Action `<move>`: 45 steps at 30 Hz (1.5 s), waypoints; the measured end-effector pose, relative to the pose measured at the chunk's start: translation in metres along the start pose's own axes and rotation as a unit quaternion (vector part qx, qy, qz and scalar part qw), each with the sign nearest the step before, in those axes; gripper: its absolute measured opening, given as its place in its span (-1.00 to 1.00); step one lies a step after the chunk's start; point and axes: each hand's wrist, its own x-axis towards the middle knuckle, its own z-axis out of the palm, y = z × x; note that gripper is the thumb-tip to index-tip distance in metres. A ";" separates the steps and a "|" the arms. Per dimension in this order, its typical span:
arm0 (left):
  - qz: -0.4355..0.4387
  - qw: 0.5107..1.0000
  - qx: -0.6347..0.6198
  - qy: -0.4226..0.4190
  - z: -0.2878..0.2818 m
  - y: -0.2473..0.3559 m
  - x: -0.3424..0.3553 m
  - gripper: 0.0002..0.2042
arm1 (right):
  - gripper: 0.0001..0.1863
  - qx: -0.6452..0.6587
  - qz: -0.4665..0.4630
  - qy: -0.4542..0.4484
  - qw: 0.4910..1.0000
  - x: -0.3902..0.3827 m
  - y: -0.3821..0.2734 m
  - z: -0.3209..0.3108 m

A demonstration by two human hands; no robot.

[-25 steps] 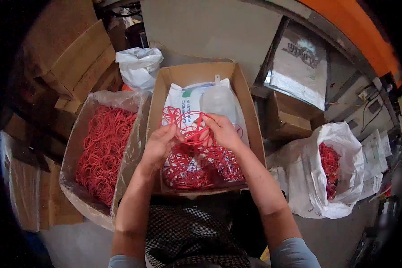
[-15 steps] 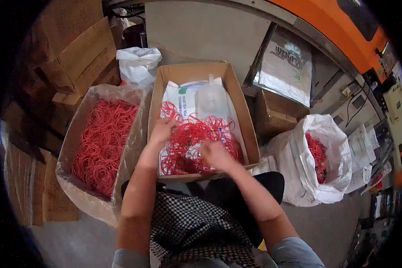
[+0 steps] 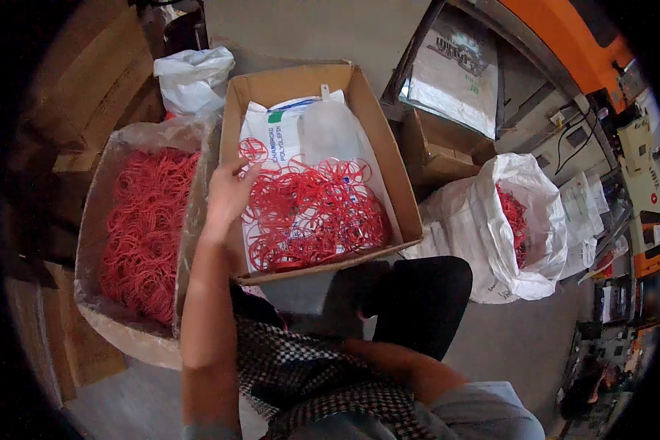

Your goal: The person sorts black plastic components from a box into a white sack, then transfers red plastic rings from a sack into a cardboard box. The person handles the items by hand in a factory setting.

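An open cardboard box (image 3: 389, 147) in front of me holds a tangle of thin red rings (image 3: 315, 220) on a printed white plastic sack (image 3: 255, 121). A translucent plastic piece with a small tab (image 3: 334, 132) lies farther back on the sack. My left hand (image 3: 229, 189) is over the box's left edge, fingers slightly curled and apart, close to a few red rings at the side of the pile. I see nothing held in it. My right forearm (image 3: 400, 367) lies bent across my lap by the checked apron (image 3: 293, 359); its hand is hidden.
At the left stands a plastic-lined carton (image 3: 88, 249) of red rings. Behind it is a white plastic bag (image 3: 194, 81). A white woven sack (image 3: 477, 235) with red pieces stands at the right, near another carton (image 3: 447, 150). Orange machinery (image 3: 557, 37) curves along the upper right.
My right hand has left the red rings and drawn back to my lap, out of sight. My left hand has moved left to the box's edge. The view has shifted, and the rings lie more spread.
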 end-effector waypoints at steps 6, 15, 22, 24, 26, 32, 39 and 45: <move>0.186 0.976 0.068 0.090 0.004 0.045 -0.023 -0.74 | -0.79 0.015 -0.005 -0.005 1.000 0.026 0.001 0.006; 0.123 0.979 0.163 -0.027 0.030 -0.002 0.017 -0.80 | -0.78 0.046 -0.023 -0.018 0.999 0.046 0.003 -0.001; 0.208 0.966 0.152 -0.007 0.037 0.031 0.005 -0.82 | -0.78 0.028 -0.037 -0.005 0.999 0.054 0.011 0.006; 0.226 0.966 0.123 -0.004 0.035 0.036 -0.003 -0.82 | -0.78 0.015 -0.049 -0.008 0.999 0.053 0.009 0.006; 0.221 0.968 0.119 -0.003 0.034 0.043 -0.011 -0.81 | -0.77 0.005 -0.074 -0.034 0.997 0.052 0.019 -0.002; 0.156 0.975 0.157 0.006 0.016 0.044 -0.029 -0.81 | -0.77 0.018 -0.250 -0.169 0.953 0.001 0.046 -0.160; 0.249 0.952 0.177 -0.035 0.062 0.015 -0.025 -0.81 | -0.62 0.061 0.329 0.207 0.919 0.017 0.206 -0.230; 0.218 0.956 0.189 -0.046 0.063 0.007 -0.029 -0.79 | -0.70 -0.008 0.291 0.258 0.921 0.013 0.197 -0.249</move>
